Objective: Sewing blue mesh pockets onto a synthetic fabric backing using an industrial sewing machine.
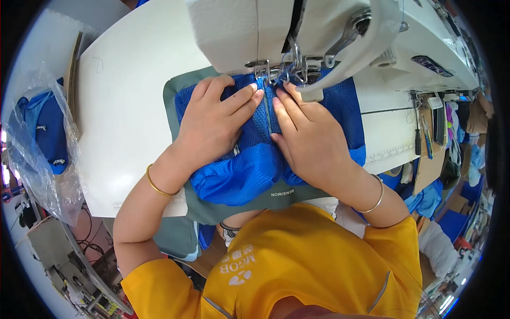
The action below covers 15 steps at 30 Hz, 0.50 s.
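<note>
A blue mesh fabric piece (249, 135), with a smoother blue pouch-like part (236, 175) at its near end, lies on a grey-green fabric panel (204, 204). A narrow strip resembling a zipper (267, 109) runs up its middle to the sewing machine's presser foot (272, 74). My left hand (215, 114) is left of this strip, thumb and index fingertip pinched together on the blue fabric close to the foot. Across the strip, my right hand (308, 127) lies on the fabric with its fingers stretched toward the foot and its thumb apart. The needle point is hard to make out.
The white sewing machine head (228, 37) overhangs the far side of the white table (127, 95). At far left hangs a clear plastic bag (48, 133) with blue pieces inside. Scissors-like tools (426, 135) and cardboard (433, 165) are at the right, near piled fabrics (427, 196).
</note>
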Motion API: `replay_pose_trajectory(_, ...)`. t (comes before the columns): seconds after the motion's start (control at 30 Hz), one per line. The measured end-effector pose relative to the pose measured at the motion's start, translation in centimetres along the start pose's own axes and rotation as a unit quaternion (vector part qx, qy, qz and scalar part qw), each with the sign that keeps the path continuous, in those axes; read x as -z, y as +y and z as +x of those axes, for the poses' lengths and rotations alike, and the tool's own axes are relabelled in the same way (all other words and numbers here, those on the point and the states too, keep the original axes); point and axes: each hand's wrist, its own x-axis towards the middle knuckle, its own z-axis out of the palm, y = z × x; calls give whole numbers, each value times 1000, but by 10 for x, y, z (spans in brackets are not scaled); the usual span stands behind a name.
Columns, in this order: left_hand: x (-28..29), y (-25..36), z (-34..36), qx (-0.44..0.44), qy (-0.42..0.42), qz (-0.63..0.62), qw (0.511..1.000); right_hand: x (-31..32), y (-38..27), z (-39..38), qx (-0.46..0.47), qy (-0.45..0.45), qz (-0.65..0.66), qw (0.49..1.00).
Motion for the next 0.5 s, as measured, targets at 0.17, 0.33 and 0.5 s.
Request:
replay_pose_trajectory(0.17, -1, 3, -2, 15, -1, -3, 1000, -1, -3, -3, 9, -4, -36, 999)
replay_pose_trajectory(0.33, -4, -3, -4, 9, 5, -33, 999, -1, -4, -3, 3, -18, -36, 999)
replay_pose_trajectory(0.5, -6, -3, -6, 22, 5, -30, 999, -3, -2, -2, 10, -2, -50, 999)
